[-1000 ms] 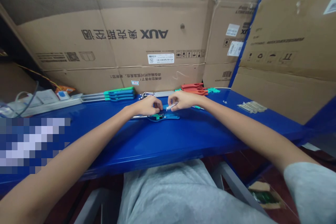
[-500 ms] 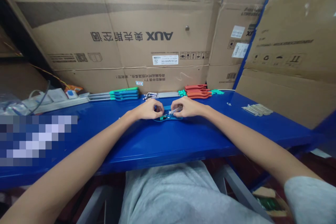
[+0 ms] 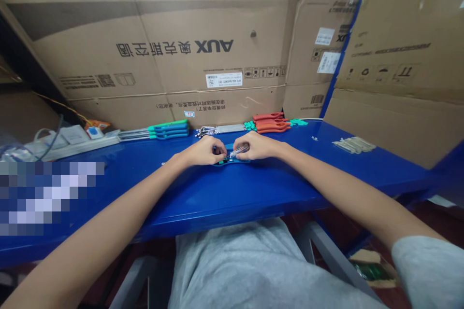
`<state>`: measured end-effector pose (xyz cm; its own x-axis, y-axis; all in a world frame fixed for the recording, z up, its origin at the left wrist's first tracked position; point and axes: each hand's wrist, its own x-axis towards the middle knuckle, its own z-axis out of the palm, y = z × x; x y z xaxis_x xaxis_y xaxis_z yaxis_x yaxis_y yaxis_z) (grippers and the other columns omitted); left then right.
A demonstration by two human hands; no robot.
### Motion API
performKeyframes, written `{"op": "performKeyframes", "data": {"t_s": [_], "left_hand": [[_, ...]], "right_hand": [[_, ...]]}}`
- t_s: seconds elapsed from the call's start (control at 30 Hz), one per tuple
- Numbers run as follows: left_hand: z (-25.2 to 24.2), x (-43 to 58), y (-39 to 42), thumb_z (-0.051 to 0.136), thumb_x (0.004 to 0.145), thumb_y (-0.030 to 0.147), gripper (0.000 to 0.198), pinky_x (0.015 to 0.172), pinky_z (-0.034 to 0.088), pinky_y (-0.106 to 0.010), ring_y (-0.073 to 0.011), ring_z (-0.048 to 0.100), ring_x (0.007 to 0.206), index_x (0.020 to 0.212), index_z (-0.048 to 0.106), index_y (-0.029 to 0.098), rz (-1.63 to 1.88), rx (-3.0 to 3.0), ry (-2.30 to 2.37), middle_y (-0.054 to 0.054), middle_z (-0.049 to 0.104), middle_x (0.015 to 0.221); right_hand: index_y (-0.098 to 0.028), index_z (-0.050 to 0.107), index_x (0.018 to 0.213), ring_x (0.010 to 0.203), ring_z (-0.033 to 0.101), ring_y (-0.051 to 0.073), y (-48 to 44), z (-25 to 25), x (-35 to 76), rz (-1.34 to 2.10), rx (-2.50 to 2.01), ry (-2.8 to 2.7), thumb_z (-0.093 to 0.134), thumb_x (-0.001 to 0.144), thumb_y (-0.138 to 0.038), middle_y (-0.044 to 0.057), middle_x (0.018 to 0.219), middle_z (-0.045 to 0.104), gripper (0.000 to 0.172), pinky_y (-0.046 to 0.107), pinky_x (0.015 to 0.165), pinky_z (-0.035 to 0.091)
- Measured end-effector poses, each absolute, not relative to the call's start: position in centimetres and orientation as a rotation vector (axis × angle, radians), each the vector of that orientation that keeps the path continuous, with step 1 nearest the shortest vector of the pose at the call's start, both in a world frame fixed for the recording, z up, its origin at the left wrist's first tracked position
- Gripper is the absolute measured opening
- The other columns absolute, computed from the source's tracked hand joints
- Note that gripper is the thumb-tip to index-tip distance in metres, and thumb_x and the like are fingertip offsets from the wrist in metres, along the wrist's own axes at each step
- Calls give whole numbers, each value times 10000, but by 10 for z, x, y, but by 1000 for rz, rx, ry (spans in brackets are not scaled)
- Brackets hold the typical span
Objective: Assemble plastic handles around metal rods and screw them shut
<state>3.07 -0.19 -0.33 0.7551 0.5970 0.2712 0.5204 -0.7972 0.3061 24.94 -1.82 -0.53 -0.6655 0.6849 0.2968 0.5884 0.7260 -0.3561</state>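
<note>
Both my hands meet at the middle of the blue table [image 3: 253, 193]. My left hand [image 3: 203, 150] is closed, its fingers pressing down on a blue-handled tool [image 3: 232, 160] that lies flat on the table. My right hand [image 3: 253, 146] is closed in a pinch on a small clear, silvery part [image 3: 239, 150], its tip held against the tool's green end between the two hands. Most of the tool is hidden under my fingers.
A stack of blue and green handled tools [image 3: 168, 130] lies at the back left, loose metal parts [image 3: 217, 130] at the back middle, orange-handled tools [image 3: 271, 123] to their right. Pale small parts [image 3: 353, 144] lie far right. Cardboard boxes [image 3: 203, 48] wall the back. A power strip [image 3: 68, 142] sits left.
The two hands have come closer together and lower onto the blue-handled tool. The small clear part has moved from above the tool down against it.
</note>
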Motion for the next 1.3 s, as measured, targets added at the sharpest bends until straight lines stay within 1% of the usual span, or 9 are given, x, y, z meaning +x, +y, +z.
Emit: {"op": "performKeyframes", "data": {"t_s": [0.17,0.33,0.57,0.73,0.9,1.07,1.3], "left_hand": [[-4,30,0,557,730,205,216,556,406,-203,-119,574,594,802,742,122,465,2750,872,-42,700,696],[-5,30,3,545,718,173,207,570,403,-200,-117,577,609,786,735,128,436,2765,853,-37,708,719],[-5,30,2,532,711,165,214,541,387,-198,-111,563,578,778,729,117,419,2753,880,-37,707,710],[-3,30,0,527,710,148,212,541,389,-190,-102,565,564,768,729,115,433,2756,881,-34,709,702],[-2,31,-1,519,704,135,224,532,385,-190,-101,565,558,775,731,116,408,2772,882,-34,712,708],[-4,30,0,519,682,119,236,542,390,-190,-104,568,564,783,733,117,415,2774,873,-32,709,699],[-4,29,1,522,692,129,233,537,385,-190,-106,562,569,787,734,123,411,2772,863,-29,705,700]], "right_hand": [[-118,704,854,607,571,115,-19,-5,250,320,-980,-2526,640,722,-211,40,717,685,174,214,588,405],[-120,706,861,625,586,122,-19,-5,249,353,-980,-2529,650,730,-222,47,728,693,175,213,596,408],[-111,711,866,586,539,104,-21,-4,248,308,-995,-2546,640,743,-230,37,693,670,185,208,572,377],[-109,717,895,610,565,106,-23,-2,248,332,-1036,-2549,637,743,-219,43,719,687,204,201,586,392],[-113,717,883,625,575,111,-23,-1,248,342,-1030,-2554,633,745,-223,43,726,692,196,201,600,404],[-117,719,884,624,570,109,-25,-1,247,318,-1033,-2563,632,745,-228,41,727,690,199,201,596,398],[-117,714,878,616,568,106,-24,-2,248,340,-1036,-2556,628,747,-230,40,722,688,193,199,593,399]]}}
